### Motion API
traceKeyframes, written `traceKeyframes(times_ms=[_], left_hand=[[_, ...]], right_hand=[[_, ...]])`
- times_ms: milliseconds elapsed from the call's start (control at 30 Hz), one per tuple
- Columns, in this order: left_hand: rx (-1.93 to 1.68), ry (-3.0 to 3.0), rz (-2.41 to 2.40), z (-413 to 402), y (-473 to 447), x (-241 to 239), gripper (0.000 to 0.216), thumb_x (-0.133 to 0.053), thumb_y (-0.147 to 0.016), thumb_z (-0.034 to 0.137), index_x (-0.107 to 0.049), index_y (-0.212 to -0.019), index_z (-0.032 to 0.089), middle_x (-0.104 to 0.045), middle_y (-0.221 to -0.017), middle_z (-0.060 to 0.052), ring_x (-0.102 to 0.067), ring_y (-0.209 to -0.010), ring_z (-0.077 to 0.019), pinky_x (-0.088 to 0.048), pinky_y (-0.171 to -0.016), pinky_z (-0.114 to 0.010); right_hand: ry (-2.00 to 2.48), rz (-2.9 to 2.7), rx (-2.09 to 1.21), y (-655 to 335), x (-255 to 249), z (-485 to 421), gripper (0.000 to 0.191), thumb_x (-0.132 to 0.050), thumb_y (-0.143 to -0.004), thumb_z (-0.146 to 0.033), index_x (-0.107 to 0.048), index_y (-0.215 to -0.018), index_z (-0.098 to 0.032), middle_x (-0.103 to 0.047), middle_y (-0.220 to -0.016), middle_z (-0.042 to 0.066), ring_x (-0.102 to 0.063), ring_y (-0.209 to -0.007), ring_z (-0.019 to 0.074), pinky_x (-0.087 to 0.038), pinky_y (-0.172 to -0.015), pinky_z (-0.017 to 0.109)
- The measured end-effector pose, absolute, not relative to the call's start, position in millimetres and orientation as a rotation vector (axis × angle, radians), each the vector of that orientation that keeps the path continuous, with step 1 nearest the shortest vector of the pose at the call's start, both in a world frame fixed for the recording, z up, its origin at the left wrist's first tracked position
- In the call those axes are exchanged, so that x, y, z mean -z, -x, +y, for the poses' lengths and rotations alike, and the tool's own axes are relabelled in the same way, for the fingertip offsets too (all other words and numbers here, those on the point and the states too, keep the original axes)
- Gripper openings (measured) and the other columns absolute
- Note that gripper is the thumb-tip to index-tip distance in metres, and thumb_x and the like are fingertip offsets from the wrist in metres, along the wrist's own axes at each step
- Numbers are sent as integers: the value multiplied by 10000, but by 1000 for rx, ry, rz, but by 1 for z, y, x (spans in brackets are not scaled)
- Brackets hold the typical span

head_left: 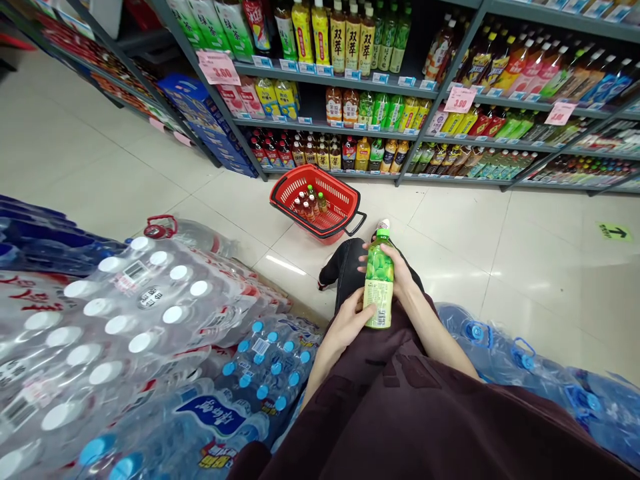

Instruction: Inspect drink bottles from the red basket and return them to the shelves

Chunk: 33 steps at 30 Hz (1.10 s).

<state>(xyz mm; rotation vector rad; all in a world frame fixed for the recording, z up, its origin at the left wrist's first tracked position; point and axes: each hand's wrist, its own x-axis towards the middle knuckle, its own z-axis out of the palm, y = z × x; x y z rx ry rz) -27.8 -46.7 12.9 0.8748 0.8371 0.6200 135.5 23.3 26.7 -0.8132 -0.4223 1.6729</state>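
A green-labelled drink bottle (379, 277) with a green cap stands nearly upright in front of my body, held in both hands. My left hand (354, 310) wraps round its lower part, thumb across the pale label. Higher up, my right hand (397, 265) grips the bottle from the right side, with some fingertips showing past its left edge. A red shopping basket (345, 200) with black handles sits on the floor just beyond my feet. Inside it lie several small bottles (309, 203), some with white caps and some with green.
Shelves (415, 87) of bottled drinks with price tags run along the far side. Stacked shrink-wrapped water packs (150, 300) rise at my left. Large blue-capped water jugs (525, 360) stand at my right. A green arrow sticker (614, 231) marks the tiled floor (450, 233).
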Motion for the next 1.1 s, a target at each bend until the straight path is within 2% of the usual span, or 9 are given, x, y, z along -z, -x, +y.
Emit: traceKeyframes(times_ms=[233, 533, 800, 900, 1000, 1100], left_hand=[[-561, -1092, 994, -44, 28, -15, 524, -715, -766, 426, -669, -1180, 107, -755, -1115, -145, -720, -986, -290, -584, -871, -383], [-558, -1270, 1091, -43, 27, -25, 384, -635, -798, 391, -691, -1081, 137, -729, -1055, -125, -691, -941, -266, -574, -818, -347], [-570, -1264, 1076, -43, 26, -25, 400, -654, -790, 381, -690, -1104, 136, -732, -1071, -124, -696, -954, -263, -572, -823, -329], [-583, -1252, 1073, -44, 26, -25, 404, -619, -851, 434, -685, -1114, 135, -727, -1089, -121, -690, -955, -249, -556, -812, -307], [-587, -1191, 1066, -44, 27, -26, 423, -541, -922, 515, -677, -1056, 137, -714, -987, -93, -674, -886, -222, -529, -746, -277], [-592, -1170, 1050, -44, 27, -29, 439, -558, -916, 545, -664, -1053, 142, -688, -904, -60, -643, -808, -195, -499, -701, -259]], right_hand=[[827, -485, -1669, -139, -25, 23, 434, -807, -771, -358, -581, -1112, -216, -747, -1056, 41, -748, -761, 209, -679, -672, 387], [819, -454, -1675, -139, -22, 24, 417, -798, -770, -366, -600, -1098, -201, -744, -1032, 45, -732, -747, 195, -665, -647, 346], [823, -466, -1661, -141, -22, 24, 415, -790, -770, -360, -579, -1096, -212, -738, -1005, 29, -721, -716, 186, -659, -622, 337], [802, -452, -1666, -141, -23, 23, 427, -794, -757, -371, -575, -1086, -211, -735, -985, 22, -711, -698, 179, -653, -606, 327], [768, -456, -1683, -141, -24, 23, 433, -790, -754, -383, -571, -1086, -211, -731, -980, 18, -704, -691, 179, -654, -610, 341], [765, -468, -1690, -140, -25, 22, 433, -779, -759, -382, -565, -1094, -213, -731, -983, 19, -703, -683, 179, -659, -623, 357]])
